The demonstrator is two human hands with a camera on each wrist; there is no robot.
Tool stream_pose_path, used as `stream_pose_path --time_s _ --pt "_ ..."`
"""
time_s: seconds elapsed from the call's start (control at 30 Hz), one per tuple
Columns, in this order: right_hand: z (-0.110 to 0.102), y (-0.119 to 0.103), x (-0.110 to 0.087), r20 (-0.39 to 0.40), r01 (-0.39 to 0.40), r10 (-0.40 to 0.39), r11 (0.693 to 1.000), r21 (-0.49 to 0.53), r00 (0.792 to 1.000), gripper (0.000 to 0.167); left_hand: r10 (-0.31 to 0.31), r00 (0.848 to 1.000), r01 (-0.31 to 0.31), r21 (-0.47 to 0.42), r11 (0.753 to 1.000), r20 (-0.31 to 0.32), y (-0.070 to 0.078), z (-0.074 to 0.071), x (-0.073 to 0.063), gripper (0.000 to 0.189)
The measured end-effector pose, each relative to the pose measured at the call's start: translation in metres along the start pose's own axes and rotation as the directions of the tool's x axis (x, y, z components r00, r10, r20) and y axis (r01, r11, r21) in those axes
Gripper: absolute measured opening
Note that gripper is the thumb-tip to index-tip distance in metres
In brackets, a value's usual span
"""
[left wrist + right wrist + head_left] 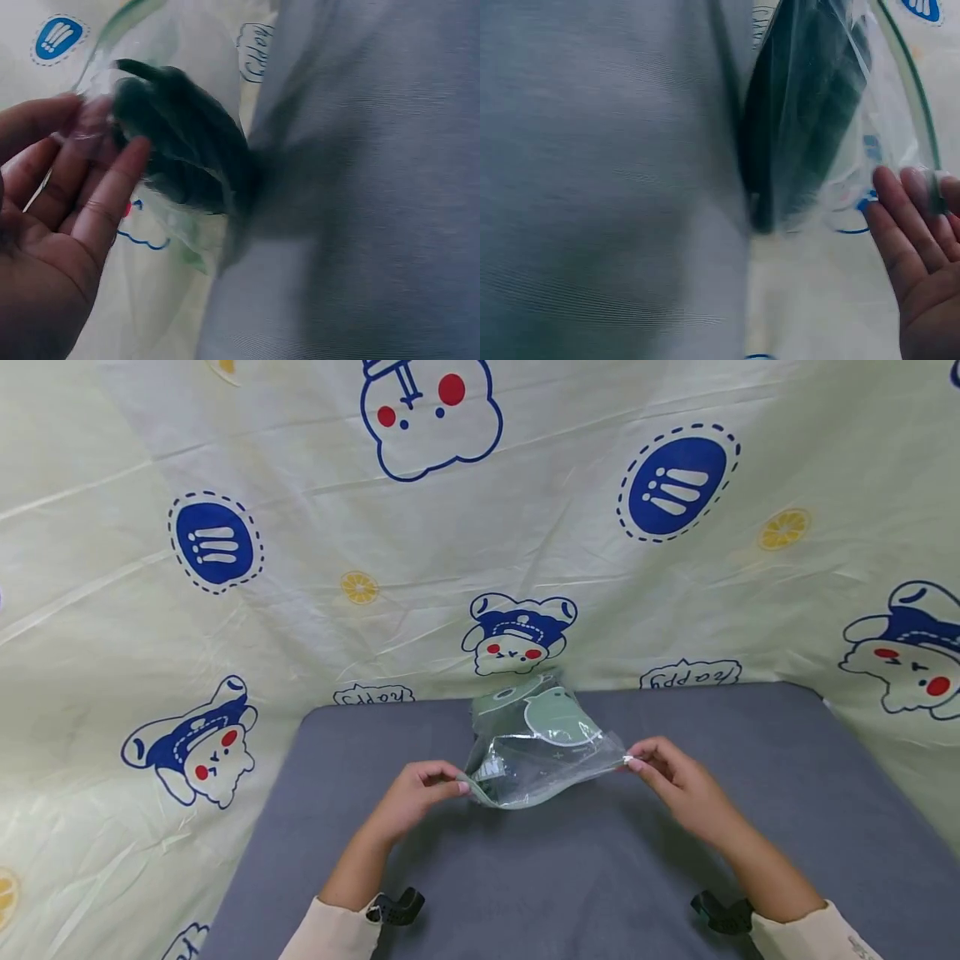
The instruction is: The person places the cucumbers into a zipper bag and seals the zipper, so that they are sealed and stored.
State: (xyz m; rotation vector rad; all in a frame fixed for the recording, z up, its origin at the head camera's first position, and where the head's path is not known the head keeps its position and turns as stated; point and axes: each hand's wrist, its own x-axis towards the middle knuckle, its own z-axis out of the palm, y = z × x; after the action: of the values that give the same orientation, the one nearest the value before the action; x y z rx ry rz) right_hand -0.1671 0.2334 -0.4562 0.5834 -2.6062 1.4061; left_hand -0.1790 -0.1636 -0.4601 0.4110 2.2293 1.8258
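A clear zip bag (542,768) with a green bird print lies on the grey table, its green-edged opening facing me and sagging in the middle. Inside show dark green, long shapes (191,135), one with a curved stem like a pepper's. My left hand (420,793) pinches the left end of the bag's green edge between thumb and fingers. At the other end, my right hand (678,789) pinches the corner beside a small white slider (627,760). In the right wrist view the green zip strip (911,67) runs down to my fingers (904,232).
A grey cloth covers the table (540,885), which has rounded far corners. Behind it hangs a pale printed sheet (300,543) with cartoon bears and orange slices. Dark bands (397,907) circle both wrists below the light sleeves.
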Motion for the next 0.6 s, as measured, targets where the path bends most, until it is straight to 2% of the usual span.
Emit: stream_pose_path --time_s 0.2,0.33,0.47,0.6 --pt "0.013 0.022 -0.019 0.117 -0.096 0.093 0.995 0.015 0.989 0.011 -0.044 0.996 0.037 0.099 0.994 0.073 -0.017 0.007 -0.008 0.019" --pt "0.018 0.029 -0.031 0.209 -0.131 0.118 0.990 0.048 0.971 0.013 -0.068 0.988 0.049 0.133 0.990 0.138 -0.028 0.007 -0.015 0.019" --pt "0.020 0.033 -0.042 0.298 -0.140 0.107 0.986 0.093 0.949 0.014 -0.077 0.979 0.057 0.110 0.992 0.186 -0.040 0.007 -0.024 0.020" --pt "0.019 0.033 -0.051 0.336 -0.123 0.085 0.988 0.094 0.938 0.012 -0.040 0.983 0.030 0.061 0.998 0.178 -0.048 0.006 -0.030 0.021"
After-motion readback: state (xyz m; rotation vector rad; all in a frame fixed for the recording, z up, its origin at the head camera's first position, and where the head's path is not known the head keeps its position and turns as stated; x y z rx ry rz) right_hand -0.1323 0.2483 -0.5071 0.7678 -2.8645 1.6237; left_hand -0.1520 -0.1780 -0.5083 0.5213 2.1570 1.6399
